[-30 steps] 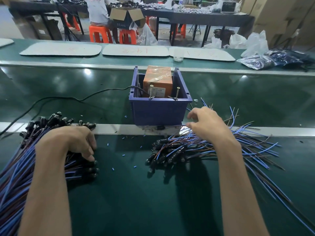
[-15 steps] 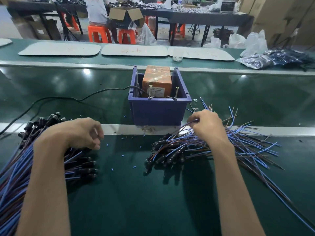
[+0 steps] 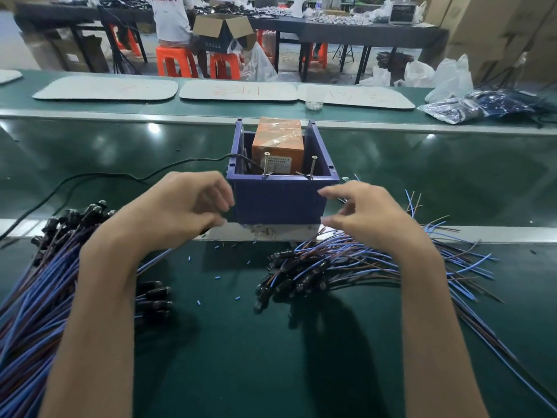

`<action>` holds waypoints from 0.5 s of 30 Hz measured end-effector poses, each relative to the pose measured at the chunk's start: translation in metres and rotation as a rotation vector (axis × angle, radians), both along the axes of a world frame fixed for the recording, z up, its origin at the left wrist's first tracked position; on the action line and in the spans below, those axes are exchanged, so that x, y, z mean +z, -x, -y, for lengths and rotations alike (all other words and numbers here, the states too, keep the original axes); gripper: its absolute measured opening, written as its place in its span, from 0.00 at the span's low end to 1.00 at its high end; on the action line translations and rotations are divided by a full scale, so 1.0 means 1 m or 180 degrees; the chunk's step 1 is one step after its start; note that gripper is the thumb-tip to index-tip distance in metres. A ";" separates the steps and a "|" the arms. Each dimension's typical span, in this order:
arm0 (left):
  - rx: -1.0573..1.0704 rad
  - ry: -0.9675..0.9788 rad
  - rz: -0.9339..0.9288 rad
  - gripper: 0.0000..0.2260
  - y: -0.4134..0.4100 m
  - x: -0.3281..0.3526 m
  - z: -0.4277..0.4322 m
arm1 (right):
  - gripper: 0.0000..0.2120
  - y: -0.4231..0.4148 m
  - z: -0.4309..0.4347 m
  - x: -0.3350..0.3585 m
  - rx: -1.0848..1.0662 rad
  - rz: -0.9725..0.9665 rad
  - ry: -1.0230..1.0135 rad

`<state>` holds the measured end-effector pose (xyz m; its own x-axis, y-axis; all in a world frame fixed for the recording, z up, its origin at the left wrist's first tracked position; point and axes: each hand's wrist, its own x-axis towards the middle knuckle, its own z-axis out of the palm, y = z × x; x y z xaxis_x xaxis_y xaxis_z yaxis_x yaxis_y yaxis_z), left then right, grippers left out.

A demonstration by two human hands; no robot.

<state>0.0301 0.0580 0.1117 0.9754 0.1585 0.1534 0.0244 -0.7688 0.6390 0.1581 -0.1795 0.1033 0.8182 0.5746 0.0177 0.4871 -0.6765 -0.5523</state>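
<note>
Left wires (image 3: 36, 297): a thick bundle of blue and brown leads with black plug ends, lying at the near left, plugs toward the middle. Right wires (image 3: 346, 267): a looser heap at the right, black plugs pointing left, thin ends fanning out rightward.

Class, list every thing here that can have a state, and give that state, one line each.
Blue plastic bin, upright, open-topped.
Orange taped box, upright inside bin, taped shut.
Two screws, standing upright at bin's front rim.
Brown cardboard carton, flaps open.
Left hand, fingers curled; grip unclear.
Right hand, fingers relaxed, over loose blue-and-brown wires.
</note>
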 end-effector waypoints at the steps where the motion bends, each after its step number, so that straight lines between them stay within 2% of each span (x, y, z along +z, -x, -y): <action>1: -0.0096 0.0130 0.0223 0.15 0.000 0.005 0.008 | 0.23 0.005 -0.002 0.005 0.0221 -0.0081 -0.0269; 3: -0.0304 0.0399 0.0609 0.13 0.000 0.016 0.024 | 0.24 0.017 -0.008 0.013 0.0719 -0.0539 -0.0624; 5: -0.0510 0.0652 0.0986 0.11 0.002 0.026 0.038 | 0.24 0.030 -0.015 0.015 0.1157 -0.1003 -0.0707; 8: -0.0691 0.1052 0.1461 0.11 0.005 0.034 0.052 | 0.18 0.043 -0.030 0.015 0.1525 -0.1165 -0.0739; 12: -0.0834 0.1398 0.1540 0.11 0.003 0.033 0.060 | 0.02 0.053 -0.043 0.014 0.1375 -0.0970 -0.1245; 15: -0.0901 0.1238 0.1632 0.11 -0.001 0.032 0.064 | 0.07 0.052 -0.046 0.015 0.0991 -0.0768 -0.1543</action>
<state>0.0308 -0.0058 0.1437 0.8071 0.0459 0.5886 -0.5208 -0.4143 0.7464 0.1058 -0.1337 0.1184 0.6272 0.7597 0.1717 0.4442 -0.1679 -0.8801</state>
